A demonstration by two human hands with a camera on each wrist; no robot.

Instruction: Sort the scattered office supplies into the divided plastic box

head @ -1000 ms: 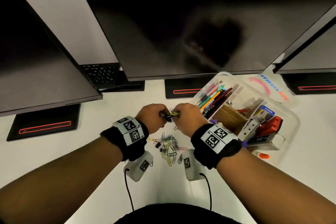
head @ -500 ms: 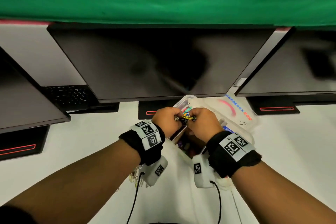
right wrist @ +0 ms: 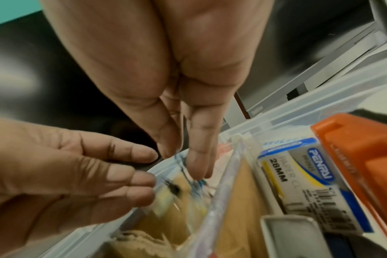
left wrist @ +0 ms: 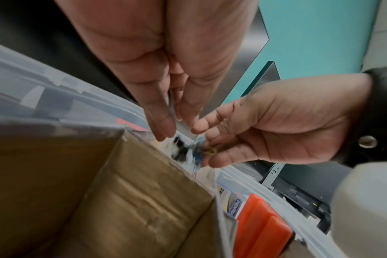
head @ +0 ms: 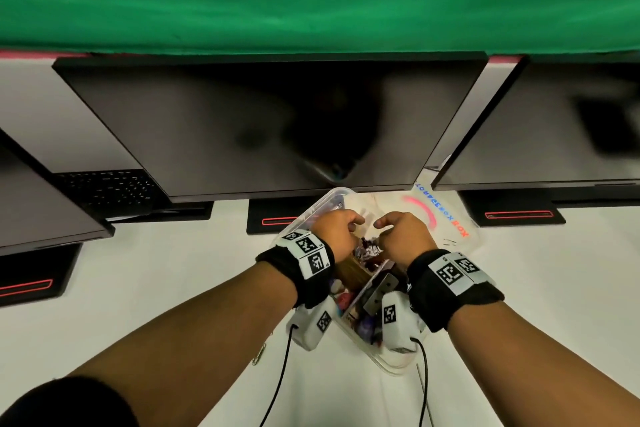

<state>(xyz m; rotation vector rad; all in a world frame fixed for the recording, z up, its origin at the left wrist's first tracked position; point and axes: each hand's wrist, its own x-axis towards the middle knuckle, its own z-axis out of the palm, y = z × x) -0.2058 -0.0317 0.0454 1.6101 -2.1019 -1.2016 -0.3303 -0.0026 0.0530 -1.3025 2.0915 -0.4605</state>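
Note:
Both hands hover over the clear divided box (head: 381, 365). My left hand (head: 353, 222) and right hand (head: 381, 224) sit side by side, fingers loosely bent, a small gap between them. In the left wrist view a blurred bunch of coloured paper clips and a black binder clip (left wrist: 188, 151) hangs just below the right hand (left wrist: 201, 139) and left hand (left wrist: 172, 125). From the right wrist the same clips (right wrist: 174, 188) blur below the downward-pointing fingertips (right wrist: 199, 165), above a compartment beside the brown cardboard piece (left wrist: 132, 200). The left hand (right wrist: 148, 167) is relaxed and holds nothing.
The box also holds an orange stapler (right wrist: 365, 157), a paper-clip carton (right wrist: 309, 183) and a metal tin (right wrist: 292, 235). Its lid (head: 443, 215) lies behind it. Dark monitors (head: 270, 128) stand close behind, a keyboard (head: 104, 187) at left. A loose paper clip (head: 258, 355) lies on the white table.
Both hands carried the clips from the pile on the table to the box. The fingers that pinched them together have now parted, and the clips are dropping.

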